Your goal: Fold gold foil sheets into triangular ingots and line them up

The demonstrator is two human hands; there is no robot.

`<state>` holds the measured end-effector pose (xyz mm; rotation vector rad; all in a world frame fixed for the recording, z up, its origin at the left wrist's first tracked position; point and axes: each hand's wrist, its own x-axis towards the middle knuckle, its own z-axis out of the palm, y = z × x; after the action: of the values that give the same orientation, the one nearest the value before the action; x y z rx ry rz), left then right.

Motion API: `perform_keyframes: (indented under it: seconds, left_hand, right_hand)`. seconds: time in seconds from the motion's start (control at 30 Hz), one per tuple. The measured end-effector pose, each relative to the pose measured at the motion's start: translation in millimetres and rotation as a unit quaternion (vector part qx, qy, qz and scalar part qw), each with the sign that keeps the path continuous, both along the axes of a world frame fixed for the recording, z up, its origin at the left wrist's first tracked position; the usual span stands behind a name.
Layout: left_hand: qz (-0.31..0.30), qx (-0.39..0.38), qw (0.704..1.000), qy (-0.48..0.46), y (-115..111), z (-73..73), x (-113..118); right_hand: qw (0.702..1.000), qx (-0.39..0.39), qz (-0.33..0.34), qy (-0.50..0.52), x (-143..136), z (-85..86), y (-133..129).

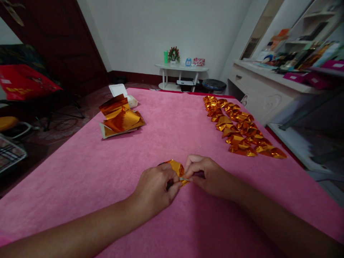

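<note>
Near the front middle of the pink-covered table (172, 136), a gold foil piece (176, 167) is pinched between both hands. My left hand (158, 184) grips its left side with bent fingers, partly covering it. My right hand (205, 174) pinches its right edge between thumb and fingers, where a thin pale strip shows. At the back left lies a loose stack of gold foil sheets (122, 120) with pale paper edges. Several folded gold foil pieces (238, 125) stand in rows along the right side.
A white open box (131, 101) sits behind the foil stack. Beyond the table are a small white stand (182, 67), a dark round stool (214, 85), a cluttered dresser (266, 86) at the right and a red bag (25, 82) at the left.
</note>
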<state>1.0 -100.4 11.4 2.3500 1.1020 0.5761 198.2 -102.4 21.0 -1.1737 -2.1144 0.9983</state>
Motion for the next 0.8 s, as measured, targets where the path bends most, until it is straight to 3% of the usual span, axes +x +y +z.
perform_keyframes:
  seconds: [0.8]
  left_hand:
    - [-0.006, -0.030, 0.999, -0.011, 3.3, 2.0, -1.5]
  right_hand:
    - [0.999, 0.031, 0.006, -0.017, 1.1, -7.0, -2.8]
